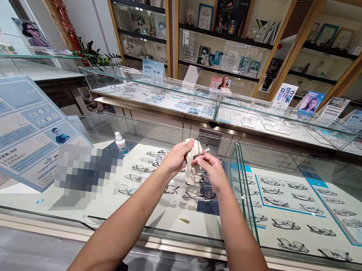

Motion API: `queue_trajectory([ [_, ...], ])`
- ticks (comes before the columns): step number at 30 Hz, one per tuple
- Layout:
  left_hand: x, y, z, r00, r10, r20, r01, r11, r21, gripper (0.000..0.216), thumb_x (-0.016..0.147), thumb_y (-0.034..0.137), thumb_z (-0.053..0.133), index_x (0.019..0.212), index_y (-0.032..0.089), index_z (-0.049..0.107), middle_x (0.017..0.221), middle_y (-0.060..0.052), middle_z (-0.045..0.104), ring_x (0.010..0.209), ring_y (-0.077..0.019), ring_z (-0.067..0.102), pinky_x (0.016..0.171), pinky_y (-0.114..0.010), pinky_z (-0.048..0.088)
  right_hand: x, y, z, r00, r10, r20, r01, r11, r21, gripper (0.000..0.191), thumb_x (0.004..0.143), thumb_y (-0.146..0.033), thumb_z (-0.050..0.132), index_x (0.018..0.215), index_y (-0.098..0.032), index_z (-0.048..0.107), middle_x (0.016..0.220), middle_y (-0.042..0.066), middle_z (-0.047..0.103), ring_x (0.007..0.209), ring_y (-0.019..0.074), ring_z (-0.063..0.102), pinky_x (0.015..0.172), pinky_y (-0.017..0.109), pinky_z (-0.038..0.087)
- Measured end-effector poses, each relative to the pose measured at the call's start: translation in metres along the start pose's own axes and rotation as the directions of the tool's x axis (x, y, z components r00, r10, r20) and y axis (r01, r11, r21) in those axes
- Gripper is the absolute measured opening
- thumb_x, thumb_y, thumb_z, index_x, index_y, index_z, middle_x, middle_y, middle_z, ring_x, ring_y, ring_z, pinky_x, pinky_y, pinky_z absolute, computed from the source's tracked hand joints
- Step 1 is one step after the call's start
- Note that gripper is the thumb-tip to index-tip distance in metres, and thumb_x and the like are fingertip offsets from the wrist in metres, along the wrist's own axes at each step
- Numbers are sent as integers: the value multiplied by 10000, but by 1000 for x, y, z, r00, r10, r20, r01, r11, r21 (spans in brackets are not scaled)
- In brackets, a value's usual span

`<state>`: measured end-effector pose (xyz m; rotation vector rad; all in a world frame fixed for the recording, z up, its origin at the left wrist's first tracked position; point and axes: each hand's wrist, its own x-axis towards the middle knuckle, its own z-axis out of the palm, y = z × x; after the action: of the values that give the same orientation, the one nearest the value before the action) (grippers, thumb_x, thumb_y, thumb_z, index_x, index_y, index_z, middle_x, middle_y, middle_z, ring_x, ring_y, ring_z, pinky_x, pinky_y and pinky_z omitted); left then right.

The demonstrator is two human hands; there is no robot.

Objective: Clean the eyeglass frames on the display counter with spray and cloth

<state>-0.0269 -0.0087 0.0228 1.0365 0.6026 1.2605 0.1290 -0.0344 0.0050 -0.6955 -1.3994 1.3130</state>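
— What are the hands gripping?
— A pale cloth [191, 176]: the left hand [177, 156] clamps it under the thumb, the right hand [212, 167] pinches its near side, above the glass-topped desk [163, 216].
— And nearby?
— Eyeglasses [198, 195] in rows beneath; a white bottle [121, 143] standing left.

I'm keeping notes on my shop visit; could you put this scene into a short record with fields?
Place: glass display case, rows of eyeglasses inside
Left hand: gripping a pale cloth
Right hand: pinching the same cloth
Above cloth: thin dark piece, not clearly identifiable
Left of hands: white bottle
Far left: blue-and-white sign
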Motion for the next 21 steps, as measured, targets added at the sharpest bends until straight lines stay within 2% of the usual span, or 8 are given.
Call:
queue_trajectory([
  [4,-4,7,-1,995,-73,65,74,997,-25,501,689,399,963,1030,129,714,871,-67,751,664,-149,665,643,-271,556,1,3,-4,1000,15,-23,-13,997,73,259,850,-480,779,827,-224,749,863,25,728,842,190,615,841,315,466],
  [7,-5,6,2,997,-43,65,43,999,-3,481,653,327,987,988,144,694,808,-14,710,632,-113,631,616,-229,526,2,4,-5,1000,-10,-10,11,999,49,254,862,-473,771,820,-223,750,844,20,715,865,190,614,861,311,459],
  [9,-4,2,3,1000,8,25,-8,1000,13,456,663,374,980,902,149,665,712,16,667,558,-89,575,557,-206,482,2,5,-4,1000,-10,3,10,1000,12,280,851,-496,777,814,-220,749,856,21,718,875,193,614,875,314,461],
  [12,-2,-5,3,997,61,-53,-59,997,47,485,731,538,910,791,159,614,584,32,606,458,-76,492,464,-195,396,1,6,-1,999,31,34,-30,999,-16,322,824,-540,792,814,-221,742,873,19,732,845,192,614,853,320,471],
  [15,-1,-6,1,997,22,-73,-18,999,44,555,767,666,829,746,160,604,528,25,576,431,-88,479,434,-204,373,0,6,1,999,28,32,-27,999,-24,326,824,-550,793,816,-227,748,879,21,742,843,196,620,832,320,473],
  [17,0,-4,0,998,-18,-54,18,1000,-6,547,769,660,833,813,146,651,590,3,629,494,-113,554,496,-225,457,1,5,0,1000,-4,-18,4,1000,-13,308,825,-535,798,810,-229,761,880,25,743,859,201,626,839,320,473],
  [19,0,-2,-1,999,-30,-29,28,998,-60,515,799,592,846,959,123,707,750,-48,724,665,-163,673,654,-269,560,2,4,-3,997,-23,-73,26,999,35,275,821,-504,809,805,-233,768,876,24,746,851,197,629,835,316,474],
  [21,1,-1,-2,1000,-23,-9,22,996,-90,493,853,526,825,1087,104,726,919,-104,776,861,-216,732,816,-317,592,3,4,-6,994,-23,-106,34,994,107,244,822,-476,812,807,-236,769,873,21,750,821,187,627,812,308,474],
])
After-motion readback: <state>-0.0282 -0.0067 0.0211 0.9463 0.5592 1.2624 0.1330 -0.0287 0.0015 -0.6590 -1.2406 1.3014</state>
